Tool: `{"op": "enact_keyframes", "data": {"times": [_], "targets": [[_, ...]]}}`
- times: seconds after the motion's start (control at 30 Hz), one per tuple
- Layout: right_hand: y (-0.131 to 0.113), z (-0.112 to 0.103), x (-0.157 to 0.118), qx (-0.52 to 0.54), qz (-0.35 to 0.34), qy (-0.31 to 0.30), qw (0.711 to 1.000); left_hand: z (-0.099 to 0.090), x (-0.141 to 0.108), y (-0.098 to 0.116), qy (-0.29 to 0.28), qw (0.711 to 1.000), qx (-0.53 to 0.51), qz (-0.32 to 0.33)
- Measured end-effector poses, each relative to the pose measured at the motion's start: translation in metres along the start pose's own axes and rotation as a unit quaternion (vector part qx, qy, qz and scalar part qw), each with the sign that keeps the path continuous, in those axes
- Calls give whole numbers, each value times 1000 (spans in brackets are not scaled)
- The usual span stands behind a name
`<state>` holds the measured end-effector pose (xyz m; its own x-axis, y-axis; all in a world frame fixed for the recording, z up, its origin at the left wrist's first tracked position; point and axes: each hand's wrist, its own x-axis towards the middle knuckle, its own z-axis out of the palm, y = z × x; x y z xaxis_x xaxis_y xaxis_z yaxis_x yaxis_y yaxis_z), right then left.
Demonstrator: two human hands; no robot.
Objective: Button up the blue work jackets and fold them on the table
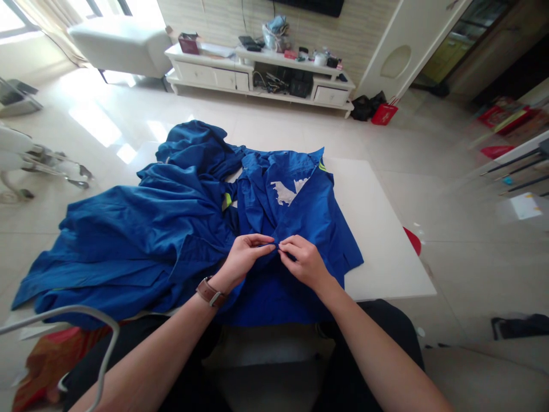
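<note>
A blue garment (300, 223) with a pale printed patch on it lies spread over a white table (386, 252). Both my hands meet at its near middle part. My left hand (246, 252), with a brown watch strap on the wrist, pinches the blue cloth between thumb and fingers. Close beside it, fingertips nearly touching, my right hand (300, 257) pinches the same cloth. Whether a button or only fabric sits between the fingertips is too small to tell. More crumpled blue clothing (124, 240) is heaped to the left, with a small yellow-green tag showing near the middle.
A white TV cabinet (206, 71) carrying various items stands at the far wall. To its left is a pale upholstered bench (122, 46). A red bag (385, 113) sits on the floor to its right. A grey curved tube (107, 343) crosses the lower left.
</note>
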<state>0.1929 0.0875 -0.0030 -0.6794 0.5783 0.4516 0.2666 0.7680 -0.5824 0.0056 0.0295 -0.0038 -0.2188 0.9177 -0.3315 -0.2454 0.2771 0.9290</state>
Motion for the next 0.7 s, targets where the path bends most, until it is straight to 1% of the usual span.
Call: {"op": "enact_keyframes", "data": {"times": [0.1, 0.23, 0.3, 0.37, 0.47, 0.53, 0.63, 0.7], "targets": [[-1, 5, 0, -21, -11, 23, 999, 1, -2, 3, -5, 1000, -18, -22], [-4, 7, 1, -11, -30, 76, 997, 5, -6, 9, 14, 998, -52, -44], [-5, 5, 1, -15, -44, 88, 995, 6, -9, 11, 19, 996, -70, -49], [-5, 3, 1, -35, -64, 78, 994, 6, -10, 10, 19, 995, -81, -53], [-7, 4, 1, -64, -78, 27, 995, 4, -9, 7, 10, 996, -73, -50], [-9, 6, 3, -39, -42, 21, 998, 3, -7, 5, 0, 999, -42, -32], [-10, 7, 6, 57, 75, 68, 993, 3, -1, 3, -11, 999, 29, 16], [-10, 7, 8, 102, 121, 62, 985, 3, 2, 2, -13, 996, 75, 49]]}}
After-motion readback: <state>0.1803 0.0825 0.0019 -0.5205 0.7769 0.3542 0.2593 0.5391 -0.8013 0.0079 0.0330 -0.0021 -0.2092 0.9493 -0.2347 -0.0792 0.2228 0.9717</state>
